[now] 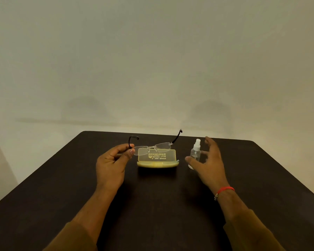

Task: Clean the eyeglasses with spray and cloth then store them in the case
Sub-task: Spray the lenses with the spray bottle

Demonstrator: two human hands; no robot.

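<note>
My left hand (112,160) pinches the left temple of rimless eyeglasses (153,147) with dark arms, holding them unfolded above the table. Under the lenses lies a yellow translucent glasses case (157,160), its lid open toward the far side. A small clear spray bottle (196,152) with a white nozzle stands upright to the right of the case. My right hand (208,160) is open with spread fingers around the bottle, thumb in front of its lower part; whether it touches the bottle I cannot tell. No cloth is in view.
A dark brown table (152,205) fills the lower view, its far edge just behind the glasses. A plain pale wall (152,60) rises behind it. A red thread band (225,190) sits on my right wrist.
</note>
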